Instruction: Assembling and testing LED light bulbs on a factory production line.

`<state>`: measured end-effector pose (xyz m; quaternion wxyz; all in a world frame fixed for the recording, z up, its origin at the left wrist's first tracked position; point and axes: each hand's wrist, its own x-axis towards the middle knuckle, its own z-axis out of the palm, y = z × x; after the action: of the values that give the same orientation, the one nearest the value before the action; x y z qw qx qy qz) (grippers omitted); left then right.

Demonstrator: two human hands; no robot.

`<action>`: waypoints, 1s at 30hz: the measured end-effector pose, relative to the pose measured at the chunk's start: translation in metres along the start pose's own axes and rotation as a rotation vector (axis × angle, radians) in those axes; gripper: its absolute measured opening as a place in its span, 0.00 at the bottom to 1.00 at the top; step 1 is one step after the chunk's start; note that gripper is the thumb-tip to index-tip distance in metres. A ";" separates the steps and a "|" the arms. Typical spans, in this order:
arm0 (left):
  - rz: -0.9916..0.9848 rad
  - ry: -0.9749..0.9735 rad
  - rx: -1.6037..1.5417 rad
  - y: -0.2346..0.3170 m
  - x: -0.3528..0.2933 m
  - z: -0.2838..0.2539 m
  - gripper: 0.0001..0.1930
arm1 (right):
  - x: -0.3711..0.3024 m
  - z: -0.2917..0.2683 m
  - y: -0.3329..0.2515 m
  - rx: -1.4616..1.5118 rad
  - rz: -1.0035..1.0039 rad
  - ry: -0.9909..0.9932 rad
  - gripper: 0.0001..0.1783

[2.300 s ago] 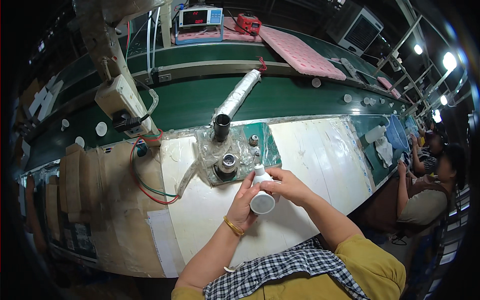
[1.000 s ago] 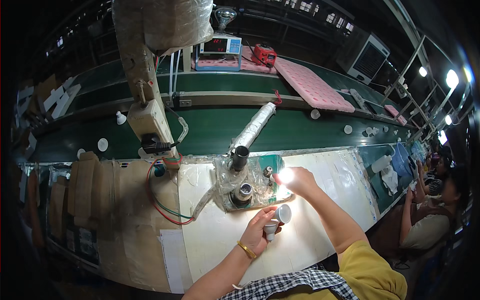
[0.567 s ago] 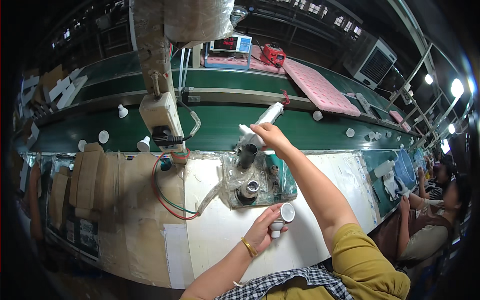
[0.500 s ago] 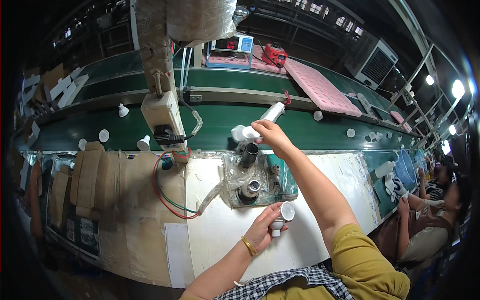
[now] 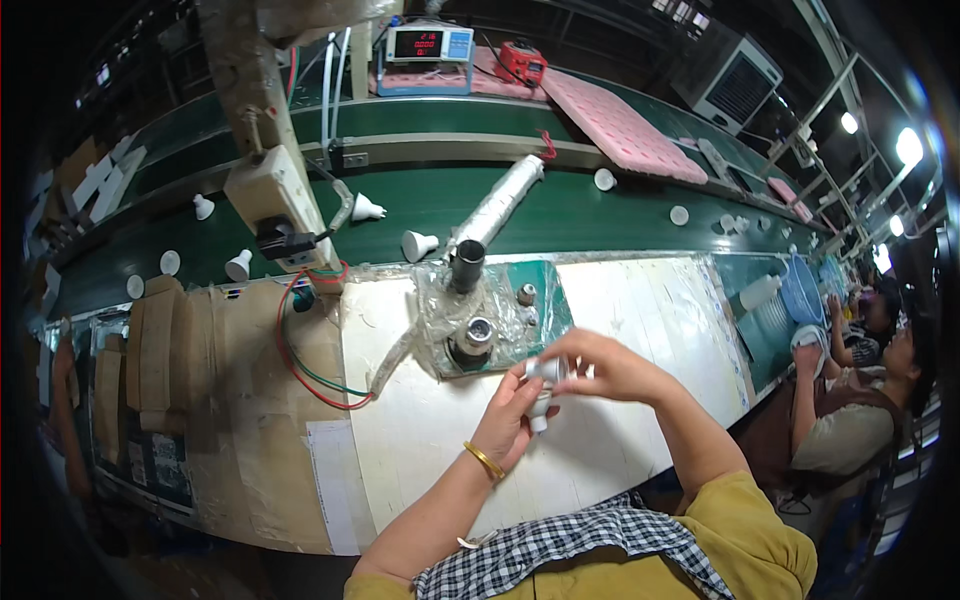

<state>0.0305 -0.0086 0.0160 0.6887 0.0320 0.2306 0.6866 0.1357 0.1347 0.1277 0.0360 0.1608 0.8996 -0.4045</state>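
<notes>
Head camera: I see the left hand (image 5: 506, 417) curled round white spotlight bulbs (image 5: 539, 420), seemingly to steady them; the right hand (image 5: 614, 370), partly curled, meets them, its grip too blurred to tell.

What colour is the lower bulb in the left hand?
White; the lower bulb shows best in the head view.

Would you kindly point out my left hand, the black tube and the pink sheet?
Left hand (image 5: 501, 420): head view, middle of the hand.
Black tube (image 5: 466, 272): head view, outer side wall.
Pink sheet (image 5: 622, 128): head view, middle of its top surface.
</notes>
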 end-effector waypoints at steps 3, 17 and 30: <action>0.027 -0.099 0.012 0.002 0.000 0.009 0.34 | 0.005 0.006 0.030 0.148 0.032 0.422 0.23; -0.068 -0.039 0.115 0.005 -0.007 0.016 0.37 | 0.034 0.018 0.049 -0.187 0.008 0.551 0.27; 0.067 0.031 0.391 -0.007 0.004 0.004 0.33 | 0.041 0.018 0.053 -0.135 0.263 0.540 0.30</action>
<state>0.0380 -0.0044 0.0158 0.6423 0.1622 0.3692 0.6518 0.1122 0.1649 0.0695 -0.1418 0.3750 0.8728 -0.2783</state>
